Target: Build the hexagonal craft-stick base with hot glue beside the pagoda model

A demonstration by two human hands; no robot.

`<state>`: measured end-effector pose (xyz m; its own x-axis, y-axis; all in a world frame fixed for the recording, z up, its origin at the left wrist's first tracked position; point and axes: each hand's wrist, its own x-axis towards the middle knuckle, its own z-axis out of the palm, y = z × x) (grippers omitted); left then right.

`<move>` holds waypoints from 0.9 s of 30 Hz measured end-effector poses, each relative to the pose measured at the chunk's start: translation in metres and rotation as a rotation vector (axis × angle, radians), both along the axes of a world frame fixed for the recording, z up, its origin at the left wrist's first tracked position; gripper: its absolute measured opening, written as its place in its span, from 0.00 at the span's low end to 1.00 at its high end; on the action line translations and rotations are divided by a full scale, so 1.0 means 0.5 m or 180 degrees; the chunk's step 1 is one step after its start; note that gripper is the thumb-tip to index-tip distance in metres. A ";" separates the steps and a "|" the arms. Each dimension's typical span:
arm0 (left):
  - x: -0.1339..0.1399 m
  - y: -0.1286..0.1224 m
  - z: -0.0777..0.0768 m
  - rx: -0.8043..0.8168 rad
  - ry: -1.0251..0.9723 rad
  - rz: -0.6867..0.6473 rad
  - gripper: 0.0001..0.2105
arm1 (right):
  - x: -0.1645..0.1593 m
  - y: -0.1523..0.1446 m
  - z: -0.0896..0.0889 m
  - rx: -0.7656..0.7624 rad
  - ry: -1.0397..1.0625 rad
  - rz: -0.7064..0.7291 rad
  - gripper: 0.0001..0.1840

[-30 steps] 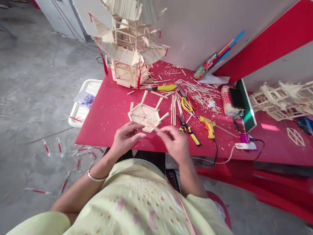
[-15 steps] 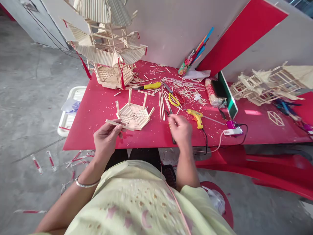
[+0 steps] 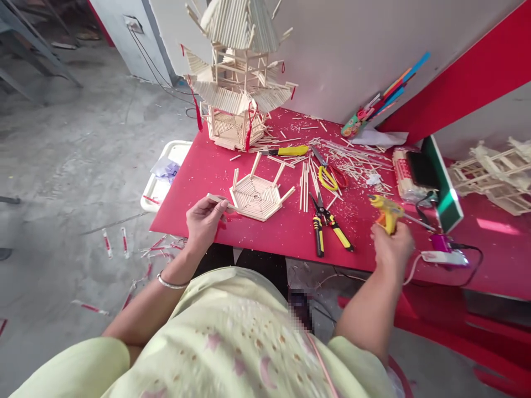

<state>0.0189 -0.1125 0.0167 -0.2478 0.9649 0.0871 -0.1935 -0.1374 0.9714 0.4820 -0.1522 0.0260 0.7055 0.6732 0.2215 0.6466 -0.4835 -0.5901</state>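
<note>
My left hand (image 3: 206, 221) pinches a pale wooden stick (image 3: 219, 201) near the table's front edge. Just beyond it lies a six-sided stick base (image 3: 256, 198) with short posts standing up at some corners. My right hand (image 3: 392, 243) is wrapped round the handle of a yellow hot glue gun (image 3: 386, 210), its nozzle pointing left. A clear glue stick (image 3: 420, 222) pokes out of the gun's back. Between my hands lie black-and-yellow pliers-like cutters (image 3: 329, 224), handles towards me. Beyond them are several loose sticks (image 3: 306, 185) and yellow-and-red-handled scissors (image 3: 327, 177).
A tall stick pagoda (image 3: 238, 83) with red tassels stands at the back left. A yellow utility knife (image 3: 290, 150) lies before it. On the right are a phone (image 3: 423, 168), a green board (image 3: 446, 188), a power strip (image 3: 446, 257) and another stick model (image 3: 493, 171).
My right hand has moved right from the cutters and taken hold of the glue gun. The cutters now lie in plain view. The camera view has turned left.
</note>
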 end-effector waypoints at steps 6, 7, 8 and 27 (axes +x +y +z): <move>-0.004 0.004 -0.006 0.0065 0.0062 -0.0069 0.13 | -0.188 -0.110 0.078 0.0889 0.1913 0.1164 0.11; -0.004 0.004 -0.005 0.0077 0.0074 -0.0055 0.14 | -0.222 -0.120 0.090 0.0783 0.2019 0.1441 0.10; -0.005 0.004 -0.004 0.0089 0.0079 -0.0038 0.15 | -0.256 -0.127 0.099 0.0680 0.2079 0.1725 0.11; -0.012 0.022 -0.002 0.0197 0.0316 0.0256 0.14 | -0.529 -0.015 -0.019 0.0241 -0.1931 0.1439 0.14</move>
